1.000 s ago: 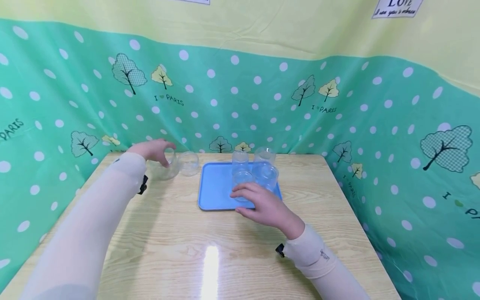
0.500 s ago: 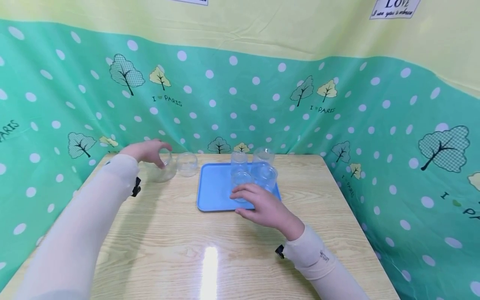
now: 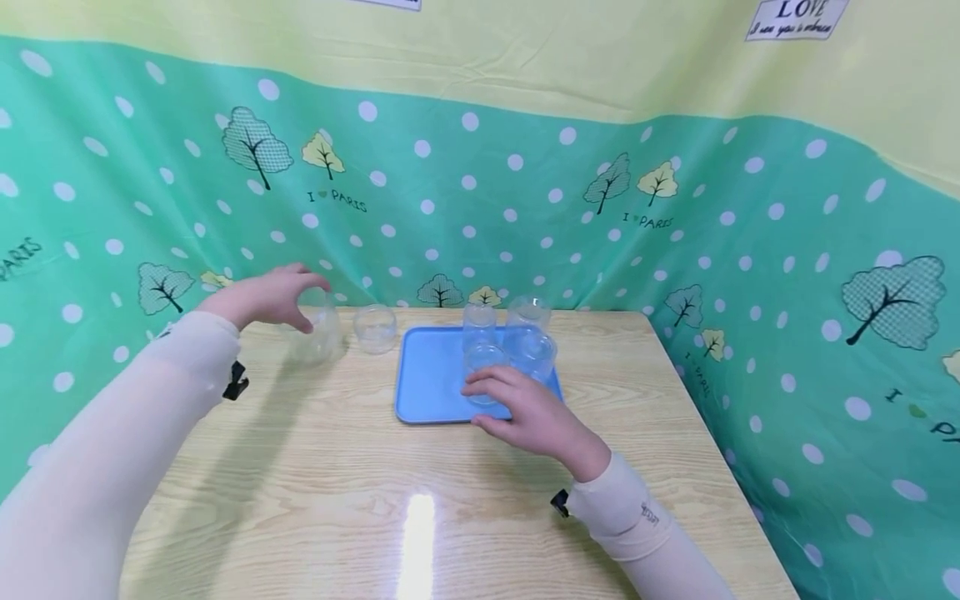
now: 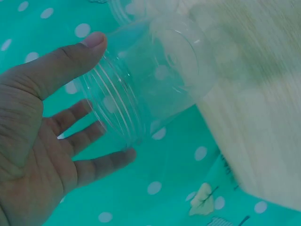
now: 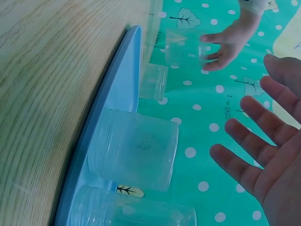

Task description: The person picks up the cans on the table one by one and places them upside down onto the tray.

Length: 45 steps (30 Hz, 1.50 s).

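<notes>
At the far left of the table, my left hand holds a clear jar by its threaded rim. In the left wrist view the thumb lies on one side of that rim and the fingers on the other, the jar's base towards the table. Another clear jar stands just to its right. My right hand, fingers loosely spread, hovers by the front jar on the blue tray; the right wrist view shows a gap between them. That jar sits with its threaded end down.
Several clear jars crowd the right half of the tray, among them a narrow jar and a wider back jar. A green dotted curtain closes off the back and sides of the wooden table.
My left hand has moved left with the jar, drawing it away from the jar beside it; the held jar now looks tilted or raised. The right hand stays where it was.
</notes>
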Motion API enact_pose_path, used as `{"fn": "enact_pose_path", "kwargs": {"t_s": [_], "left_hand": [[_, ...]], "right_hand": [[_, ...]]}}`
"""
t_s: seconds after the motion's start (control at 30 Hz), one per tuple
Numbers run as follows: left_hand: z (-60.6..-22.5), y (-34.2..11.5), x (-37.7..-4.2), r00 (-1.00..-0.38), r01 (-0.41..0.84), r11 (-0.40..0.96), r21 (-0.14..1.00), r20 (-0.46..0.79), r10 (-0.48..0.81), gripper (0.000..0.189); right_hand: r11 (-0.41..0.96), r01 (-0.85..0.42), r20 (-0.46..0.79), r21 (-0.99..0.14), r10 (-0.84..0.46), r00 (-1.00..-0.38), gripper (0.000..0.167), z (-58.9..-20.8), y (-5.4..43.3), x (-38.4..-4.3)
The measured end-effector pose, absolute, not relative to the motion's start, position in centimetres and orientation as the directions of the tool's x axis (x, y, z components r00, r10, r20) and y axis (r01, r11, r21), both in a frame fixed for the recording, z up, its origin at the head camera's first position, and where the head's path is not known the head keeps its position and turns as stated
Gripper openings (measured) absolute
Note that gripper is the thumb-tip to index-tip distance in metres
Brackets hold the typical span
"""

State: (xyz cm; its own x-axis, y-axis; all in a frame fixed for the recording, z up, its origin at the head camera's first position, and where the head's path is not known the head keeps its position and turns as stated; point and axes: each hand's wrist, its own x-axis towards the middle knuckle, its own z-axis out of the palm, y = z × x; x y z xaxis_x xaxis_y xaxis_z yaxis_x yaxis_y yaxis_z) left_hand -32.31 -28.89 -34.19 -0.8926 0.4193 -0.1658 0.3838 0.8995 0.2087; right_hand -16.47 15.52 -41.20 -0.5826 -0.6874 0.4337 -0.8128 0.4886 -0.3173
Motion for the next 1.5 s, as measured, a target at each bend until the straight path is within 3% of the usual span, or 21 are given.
{"fn": "enact_pose_path", "kwargs": {"t_s": [0.67, 1.17, 1.5], "left_hand": [[-31.7, -27.1, -25.8, -0.857, 0.512, 0.816, 0.269, 0.101, 0.505, 0.077], [-33.1, -24.1, -23.2, -0.841, 0.535, 0.647, 0.542, 0.270, 0.469, 0.079], [-35.0, -22.5, -21.9, -0.822, 0.560, 0.524, 0.642, 0.351, 0.447, 0.081]], "right_hand": [[0.499, -0.795, 0.475, -0.345, -0.638, -0.606, 0.039, -40.4, 16.4, -16.5], [0.480, -0.802, 0.546, -0.356, -0.590, -0.595, 0.044, -40.3, 16.9, -16.7], [0.468, -0.794, 0.582, -0.389, -0.544, -0.605, 0.054, -40.0, 17.2, -16.9]]}}
